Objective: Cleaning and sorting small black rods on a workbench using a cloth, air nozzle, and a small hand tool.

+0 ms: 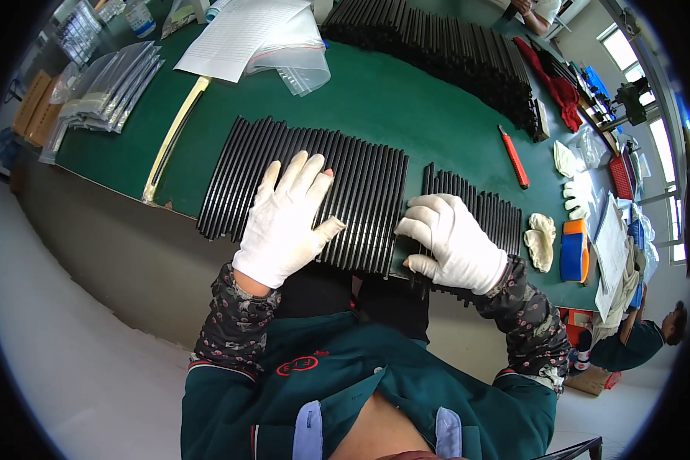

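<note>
A wide row of thin black rods [365,199] lies side by side at the near edge of the green table. My left hand [287,215], in a white glove, rests flat across this row with fingers spread; one fingertip pokes out of the glove. To the right lies a smaller group of black rods [492,213]. My right hand [454,244], gloved too, is over this group's left end beside the gap. Its fingers curl toward the thumb around a rod there, most of which the hand hides.
A long stack of black rods [445,47] lines the far side. A red utility knife [514,158], a spare glove [540,242] and blue and orange tape rolls [573,251] lie right. Paper [241,37] and plastic packets [113,84] lie left. Other people [629,345] are at the right and far side.
</note>
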Action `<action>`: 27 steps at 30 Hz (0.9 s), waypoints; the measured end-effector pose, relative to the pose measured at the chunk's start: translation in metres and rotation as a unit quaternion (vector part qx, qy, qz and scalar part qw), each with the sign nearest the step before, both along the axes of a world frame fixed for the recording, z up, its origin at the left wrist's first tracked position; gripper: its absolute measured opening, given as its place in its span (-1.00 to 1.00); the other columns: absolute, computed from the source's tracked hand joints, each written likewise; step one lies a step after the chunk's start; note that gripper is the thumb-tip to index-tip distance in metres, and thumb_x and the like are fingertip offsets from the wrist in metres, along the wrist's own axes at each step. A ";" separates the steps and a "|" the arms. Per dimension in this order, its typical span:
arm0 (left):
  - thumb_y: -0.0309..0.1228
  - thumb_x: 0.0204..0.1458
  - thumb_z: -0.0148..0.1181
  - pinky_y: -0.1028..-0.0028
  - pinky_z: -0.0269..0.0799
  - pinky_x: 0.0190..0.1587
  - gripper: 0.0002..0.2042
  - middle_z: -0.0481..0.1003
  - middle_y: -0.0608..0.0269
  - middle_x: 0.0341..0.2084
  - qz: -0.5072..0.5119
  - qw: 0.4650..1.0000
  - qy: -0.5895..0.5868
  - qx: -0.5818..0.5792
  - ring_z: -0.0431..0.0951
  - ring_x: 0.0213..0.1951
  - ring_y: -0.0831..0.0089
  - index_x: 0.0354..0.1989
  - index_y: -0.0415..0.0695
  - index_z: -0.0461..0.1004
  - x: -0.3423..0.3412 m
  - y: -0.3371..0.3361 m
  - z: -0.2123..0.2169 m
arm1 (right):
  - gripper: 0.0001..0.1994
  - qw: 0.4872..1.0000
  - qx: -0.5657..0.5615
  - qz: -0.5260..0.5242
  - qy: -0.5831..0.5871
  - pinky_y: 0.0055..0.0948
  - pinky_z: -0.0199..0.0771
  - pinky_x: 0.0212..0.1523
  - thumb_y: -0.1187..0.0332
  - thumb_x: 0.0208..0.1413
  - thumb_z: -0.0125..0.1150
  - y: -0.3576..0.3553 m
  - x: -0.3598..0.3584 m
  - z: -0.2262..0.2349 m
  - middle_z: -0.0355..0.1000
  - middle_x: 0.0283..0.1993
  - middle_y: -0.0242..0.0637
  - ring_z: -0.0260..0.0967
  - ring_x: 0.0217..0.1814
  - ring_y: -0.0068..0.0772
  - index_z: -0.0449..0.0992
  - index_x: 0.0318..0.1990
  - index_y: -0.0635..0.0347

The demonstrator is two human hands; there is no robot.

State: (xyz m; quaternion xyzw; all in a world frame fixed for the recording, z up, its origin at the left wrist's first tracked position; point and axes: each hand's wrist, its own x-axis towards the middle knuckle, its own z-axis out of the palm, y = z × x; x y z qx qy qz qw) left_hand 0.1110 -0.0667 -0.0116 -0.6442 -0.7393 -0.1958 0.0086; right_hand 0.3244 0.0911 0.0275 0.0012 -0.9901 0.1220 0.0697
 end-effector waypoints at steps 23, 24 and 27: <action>-0.19 -0.11 0.33 -0.08 -0.04 0.33 -0.32 0.20 -0.02 0.27 0.013 0.992 0.028 0.124 0.13 0.33 0.01 0.19 -0.23 0.29 -0.020 -0.021 0.020 | -0.57 1.000 0.013 0.020 0.016 -0.13 0.27 0.13 0.16 -0.26 0.40 -0.004 -0.025 -0.004 0.36 -0.16 -0.30 0.30 0.05 -0.17 0.49 -0.17 0.08; -0.19 -0.10 0.32 -0.10 -0.05 0.33 -0.32 0.19 0.01 0.29 0.041 0.991 0.037 0.124 0.12 0.34 0.00 0.21 -0.22 0.26 -0.029 -0.030 0.025 | -0.58 1.000 0.004 0.017 0.018 -0.13 0.27 0.13 0.16 -0.26 0.40 -0.005 -0.027 -0.004 0.36 -0.15 -0.30 0.30 0.05 -0.17 0.50 -0.18 0.08; -0.19 -0.02 0.27 -0.02 0.01 0.33 -0.38 0.23 0.01 0.26 0.104 0.984 0.061 0.134 0.17 0.32 0.02 0.20 -0.24 0.29 -0.067 -0.039 0.020 | -0.52 1.000 0.011 0.009 -0.027 -0.08 0.22 0.16 0.18 -0.29 0.40 -0.004 -0.028 -0.005 0.34 -0.08 -0.28 0.27 0.11 -0.14 0.47 -0.12 0.08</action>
